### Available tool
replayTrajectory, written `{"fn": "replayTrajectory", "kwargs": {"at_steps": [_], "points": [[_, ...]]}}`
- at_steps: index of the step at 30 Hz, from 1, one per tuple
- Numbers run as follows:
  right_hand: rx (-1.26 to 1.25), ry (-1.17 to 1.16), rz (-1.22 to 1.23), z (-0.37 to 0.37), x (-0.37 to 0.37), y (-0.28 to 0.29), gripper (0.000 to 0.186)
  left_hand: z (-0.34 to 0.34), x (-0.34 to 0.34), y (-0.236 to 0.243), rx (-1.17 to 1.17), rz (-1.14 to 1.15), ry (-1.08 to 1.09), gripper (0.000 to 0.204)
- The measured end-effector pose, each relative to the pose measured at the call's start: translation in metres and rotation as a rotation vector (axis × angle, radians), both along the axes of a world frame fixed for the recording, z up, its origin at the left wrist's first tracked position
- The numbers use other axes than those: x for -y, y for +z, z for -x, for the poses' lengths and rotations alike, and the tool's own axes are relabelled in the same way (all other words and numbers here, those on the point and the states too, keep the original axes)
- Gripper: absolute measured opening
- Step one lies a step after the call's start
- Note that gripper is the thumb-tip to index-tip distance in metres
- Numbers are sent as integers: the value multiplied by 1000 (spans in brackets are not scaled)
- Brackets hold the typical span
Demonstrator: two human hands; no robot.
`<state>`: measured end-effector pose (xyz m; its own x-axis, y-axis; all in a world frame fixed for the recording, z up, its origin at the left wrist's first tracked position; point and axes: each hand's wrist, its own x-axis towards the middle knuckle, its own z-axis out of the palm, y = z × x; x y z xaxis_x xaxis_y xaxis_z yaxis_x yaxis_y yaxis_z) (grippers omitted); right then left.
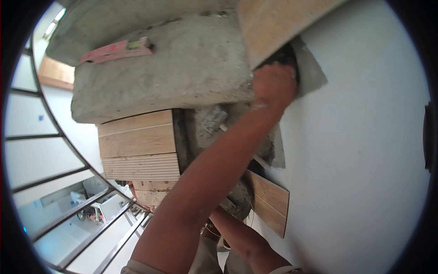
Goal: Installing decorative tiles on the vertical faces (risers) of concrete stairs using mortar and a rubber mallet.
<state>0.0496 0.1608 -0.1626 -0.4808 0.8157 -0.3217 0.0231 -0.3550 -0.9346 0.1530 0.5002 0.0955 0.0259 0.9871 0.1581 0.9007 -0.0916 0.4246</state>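
Through the head camera I look along a stair under tiling. One of my hands (273,86), and I cannot tell for sure which since the forearm crosses the frame from lower left, is reached up to the underside edge of a wood-look tile (273,23) at the top of the picture, fingers curled into the dark wet mortar (285,55) where the tile meets the white wall (365,146); it looks closed around the tile's lower corner, though the grip itself is hidden. My other forearm (242,237) runs down to the lower edge and its hand is out of sight, so I cannot tell its state. Below the tile sits a bare cement step (173,73) with a pink spirit level (116,49) lying on it, and lower down are tiled risers (137,146). I judge the step in hand to be seating this tile into its bed; next it calls for pressing it flush to the wall and checking it with the level.
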Motion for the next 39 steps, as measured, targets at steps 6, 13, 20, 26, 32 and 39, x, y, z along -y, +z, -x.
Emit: {"fn": "replayTrajectory", "kwargs": {"at_steps": [6,13,20,26,32,39], "points": [[-2,64,-40,-1,8,-12,54,5,-7,-4,88,-49,6,16],[39,55,-55,-14,33,-30,53,4,-16,-5,36,-47,26,18],[108,45,-55,-17,66,-58,51,17,6,-10,214,-297,43,9],[196,16,-53,-15,48,-78,49,29,45,-1,502,-413,66,13],[572,117,-452,2,-12,71,31,98,43,5,309,-392,63,13],[559,57,-482,-17,-33,96,14,136,-11,6,305,-456,76,18]]}}
